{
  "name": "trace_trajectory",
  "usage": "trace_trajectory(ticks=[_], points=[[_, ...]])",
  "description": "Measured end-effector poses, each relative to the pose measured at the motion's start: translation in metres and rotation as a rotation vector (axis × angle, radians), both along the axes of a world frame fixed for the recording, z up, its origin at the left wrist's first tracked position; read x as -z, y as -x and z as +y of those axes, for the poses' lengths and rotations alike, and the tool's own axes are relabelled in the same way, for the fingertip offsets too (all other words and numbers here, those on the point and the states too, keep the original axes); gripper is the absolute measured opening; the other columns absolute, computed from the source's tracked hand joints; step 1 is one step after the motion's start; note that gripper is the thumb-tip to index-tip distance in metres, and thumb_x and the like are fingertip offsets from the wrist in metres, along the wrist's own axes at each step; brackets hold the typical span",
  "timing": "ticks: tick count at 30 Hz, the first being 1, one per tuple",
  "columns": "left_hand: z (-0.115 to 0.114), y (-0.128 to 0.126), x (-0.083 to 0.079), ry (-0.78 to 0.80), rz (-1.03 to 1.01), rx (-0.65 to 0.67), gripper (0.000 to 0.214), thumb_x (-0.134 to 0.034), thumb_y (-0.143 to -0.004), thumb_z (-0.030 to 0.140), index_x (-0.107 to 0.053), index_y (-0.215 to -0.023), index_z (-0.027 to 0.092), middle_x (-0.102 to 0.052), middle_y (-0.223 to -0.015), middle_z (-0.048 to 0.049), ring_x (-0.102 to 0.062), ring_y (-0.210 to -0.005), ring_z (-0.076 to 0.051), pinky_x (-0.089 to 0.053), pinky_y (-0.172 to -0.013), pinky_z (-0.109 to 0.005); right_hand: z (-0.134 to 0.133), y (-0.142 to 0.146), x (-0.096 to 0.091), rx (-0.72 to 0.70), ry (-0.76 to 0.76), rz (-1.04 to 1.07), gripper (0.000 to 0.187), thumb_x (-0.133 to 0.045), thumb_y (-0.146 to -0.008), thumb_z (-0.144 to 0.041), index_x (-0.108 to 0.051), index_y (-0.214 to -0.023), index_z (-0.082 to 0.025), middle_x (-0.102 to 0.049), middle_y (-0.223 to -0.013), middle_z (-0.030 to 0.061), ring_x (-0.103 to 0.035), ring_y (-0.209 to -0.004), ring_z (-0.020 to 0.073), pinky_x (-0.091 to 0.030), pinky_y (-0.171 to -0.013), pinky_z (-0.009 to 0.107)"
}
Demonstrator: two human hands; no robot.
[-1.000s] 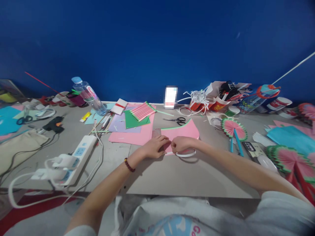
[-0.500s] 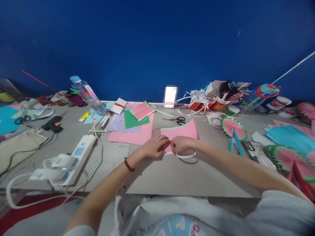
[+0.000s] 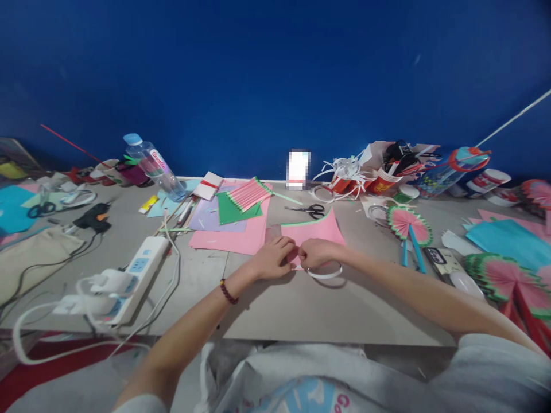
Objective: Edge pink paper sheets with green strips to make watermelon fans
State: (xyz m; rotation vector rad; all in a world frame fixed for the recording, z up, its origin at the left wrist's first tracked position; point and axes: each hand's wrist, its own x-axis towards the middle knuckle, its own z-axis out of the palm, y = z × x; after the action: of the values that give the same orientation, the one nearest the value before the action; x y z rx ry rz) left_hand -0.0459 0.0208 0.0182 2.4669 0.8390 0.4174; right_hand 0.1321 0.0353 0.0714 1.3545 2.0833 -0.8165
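As my view runs out from the near rim of the grey table (image 3: 301, 312), the left hand (image 3: 271, 259) and right hand (image 3: 316, 252) meet almost knuckle to knuckle. The fingers of both are curled and appear to pinch the near edge of the pink paper sheet with a green border (image 3: 319, 228). I judge this paired grip pins that edge flat on the table at the centre of reach, while the sheet's far edge curls up free. A white paper-strip loop (image 3: 326, 273) lies just beside the right hand. Beyond the sheet, apart from it, rest black-handled scissors (image 3: 312, 210). A pleated pink-and-green paper fan (image 3: 408, 225) lies to the right, and a tilted clear plastic bottle (image 3: 155, 167) stands far left.
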Motion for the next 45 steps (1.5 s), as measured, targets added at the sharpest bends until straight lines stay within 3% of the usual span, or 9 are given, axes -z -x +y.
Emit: trace_trajectory(ticks=[10,18,29,37,39,43,45], points=[[-0.003,-0.003,0.006,-0.042,-0.001,-0.034,0.03,-0.056,-0.088,0.039,-0.053,-0.111,0.02,-0.053,-0.119,-0.0094,-0.048,-0.113,-0.026,-0.041,-0.097,-0.041,0.0,-0.001,-0.001,0.014,0.013,0.033,0.01,-0.059,-0.069,-0.028,-0.063,-0.071,-0.019,-0.058,-0.06,0.0008,-0.053,-0.057,0.0157,-0.033,-0.051,0.025],[-0.005,-0.004,0.011,-0.039,-0.004,-0.041,0.04,-0.052,-0.09,0.049,-0.051,-0.119,0.021,-0.051,-0.125,-0.0107,-0.046,-0.118,-0.028,-0.039,-0.099,-0.043,0.002,-0.008,0.008,0.065,0.046,0.076,0.006,-0.058,-0.062,-0.025,-0.059,-0.066,-0.02,-0.056,-0.06,-0.0005,-0.051,-0.058,0.0159,-0.034,-0.05,0.025],[-0.005,-0.004,0.016,-0.013,0.019,-0.054,0.052,-0.05,-0.09,0.051,-0.044,-0.131,0.02,-0.045,-0.134,-0.0135,-0.042,-0.125,-0.03,-0.037,-0.103,-0.046,0.003,-0.011,-0.001,0.061,0.071,0.086,0.012,-0.058,-0.064,-0.032,-0.059,-0.064,-0.019,-0.058,-0.059,-0.0003,-0.054,-0.061,0.0171,-0.036,-0.054,0.026],[-0.005,-0.004,0.016,-0.014,0.036,-0.057,0.051,-0.055,-0.089,0.046,-0.045,-0.132,0.021,-0.045,-0.134,-0.0131,-0.042,-0.124,-0.03,-0.037,-0.103,-0.046,0.008,-0.029,0.008,0.0,0.172,0.222,0.016,-0.063,-0.065,-0.034,-0.062,-0.072,-0.02,-0.06,-0.067,-0.0019,-0.052,-0.063,0.0139,-0.035,-0.055,0.023],[-0.005,-0.004,0.015,-0.015,0.027,-0.06,0.051,-0.055,-0.088,0.045,-0.044,-0.133,0.022,-0.045,-0.134,-0.0125,-0.042,-0.125,-0.03,-0.037,-0.103,-0.046,0.001,-0.032,0.007,0.022,0.093,0.237,0.014,-0.062,-0.067,-0.031,-0.061,-0.074,-0.019,-0.062,-0.071,-0.0006,-0.053,-0.065,0.0141,-0.034,-0.056,0.023],[-0.007,-0.004,0.014,-0.013,0.013,-0.07,0.051,-0.056,-0.088,0.043,-0.043,-0.133,0.023,-0.044,-0.135,-0.0118,-0.042,-0.126,-0.029,-0.038,-0.103,-0.046,-0.032,-0.032,0.003,0.138,-0.331,0.29,0.011,-0.058,-0.077,-0.03,-0.059,-0.078,-0.02,-0.064,-0.082,0.0026,-0.054,-0.07,0.0149,-0.031,-0.058,0.025],[-0.007,-0.005,0.013,-0.014,0.027,-0.079,0.052,-0.058,-0.087,0.042,-0.044,-0.133,0.023,-0.044,-0.136,-0.0117,-0.041,-0.126,-0.03,-0.037,-0.104,-0.047,-0.053,-0.032,0.003,0.123,-0.419,0.313,0.015,-0.056,-0.082,-0.034,-0.058,-0.077,-0.02,-0.063,-0.08,0.0027,-0.055,-0.069,0.0151,-0.032,-0.059,0.026]])
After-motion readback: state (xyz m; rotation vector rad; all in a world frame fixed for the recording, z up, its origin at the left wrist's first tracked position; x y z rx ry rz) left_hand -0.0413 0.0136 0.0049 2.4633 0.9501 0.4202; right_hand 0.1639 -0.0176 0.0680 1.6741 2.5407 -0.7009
